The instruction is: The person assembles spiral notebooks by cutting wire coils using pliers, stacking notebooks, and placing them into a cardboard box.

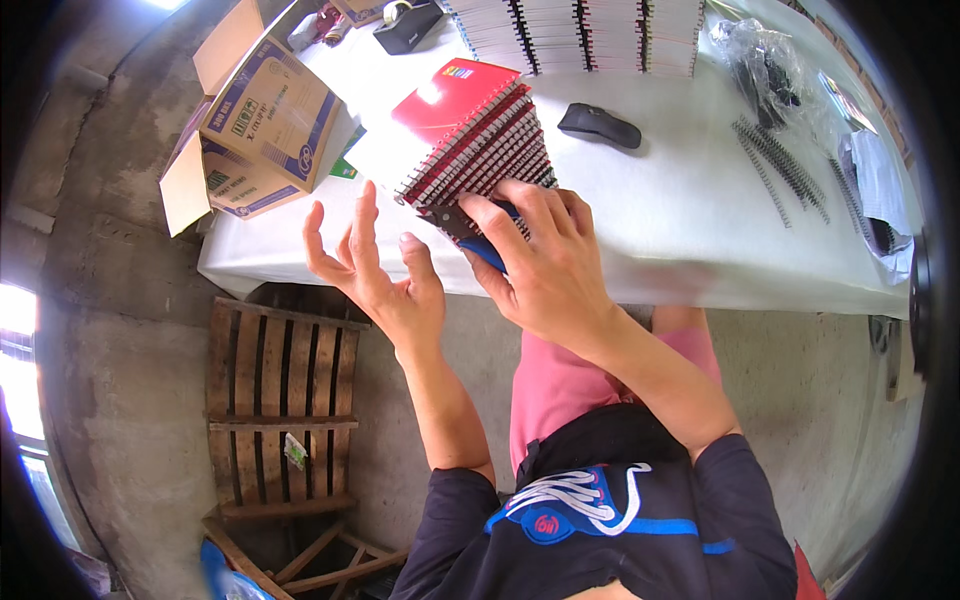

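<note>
A stack of spiral-bound notebooks with a glossy red top cover [455, 90] rests near the table's front edge, its bound edges turned toward me. My right hand [550, 255] is closed around blue-handled pliers [487, 250]. Their dark jaws lie against the lower corner of the stack's bindings. Whether the jaws grip a wire is too small to make out. To the left of the stack, my left hand [385, 290] is raised over the table edge with fingers spread, holding nothing.
An open cardboard box [270, 115] stands left of the notebooks. Behind them are more bound books [600, 40] and a black tape dispenser [408, 28]. A black case-like object [600, 127], loose black binding coils [785, 170] and clear plastic [755, 50] lie rightward. Below is a slatted wooden piece [285, 400].
</note>
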Tool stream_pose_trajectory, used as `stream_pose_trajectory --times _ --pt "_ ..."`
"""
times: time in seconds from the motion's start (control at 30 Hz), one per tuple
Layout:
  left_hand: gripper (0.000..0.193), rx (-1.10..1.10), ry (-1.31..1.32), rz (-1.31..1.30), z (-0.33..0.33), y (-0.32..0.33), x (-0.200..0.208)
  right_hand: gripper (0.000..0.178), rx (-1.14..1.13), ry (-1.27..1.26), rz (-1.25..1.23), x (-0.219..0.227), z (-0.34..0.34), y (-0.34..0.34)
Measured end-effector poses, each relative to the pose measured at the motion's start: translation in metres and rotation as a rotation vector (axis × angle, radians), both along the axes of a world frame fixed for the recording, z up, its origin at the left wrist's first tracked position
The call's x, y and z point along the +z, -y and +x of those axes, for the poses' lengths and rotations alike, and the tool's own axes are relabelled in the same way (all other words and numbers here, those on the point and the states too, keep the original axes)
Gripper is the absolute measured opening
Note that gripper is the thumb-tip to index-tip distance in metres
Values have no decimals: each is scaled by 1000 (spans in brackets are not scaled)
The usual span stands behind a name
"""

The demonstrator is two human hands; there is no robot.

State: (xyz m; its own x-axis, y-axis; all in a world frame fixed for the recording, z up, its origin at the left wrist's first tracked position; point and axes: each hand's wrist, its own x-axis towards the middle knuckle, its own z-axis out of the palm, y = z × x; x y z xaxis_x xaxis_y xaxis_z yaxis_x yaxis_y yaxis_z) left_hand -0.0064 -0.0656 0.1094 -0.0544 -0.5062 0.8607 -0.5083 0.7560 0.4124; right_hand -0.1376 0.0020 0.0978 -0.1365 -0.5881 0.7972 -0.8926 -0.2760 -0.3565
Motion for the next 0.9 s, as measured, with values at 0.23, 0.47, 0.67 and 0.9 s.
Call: stream_pose_trajectory --times 0.23,0.47,0.67,0.9 --pt "54 -5 80 -10 3 6 3 38 15 -39 41 -2 1 3" --pt "56 -35 30 86 2 4 10 25 558 668 415 6 -3 -2" --pt "57 -50 28 67 6 5 8 26 578 867 430 8 6 -6" --pt "62 -36 53 48 10 2 9 39 -2 15 -24 8 7 0"
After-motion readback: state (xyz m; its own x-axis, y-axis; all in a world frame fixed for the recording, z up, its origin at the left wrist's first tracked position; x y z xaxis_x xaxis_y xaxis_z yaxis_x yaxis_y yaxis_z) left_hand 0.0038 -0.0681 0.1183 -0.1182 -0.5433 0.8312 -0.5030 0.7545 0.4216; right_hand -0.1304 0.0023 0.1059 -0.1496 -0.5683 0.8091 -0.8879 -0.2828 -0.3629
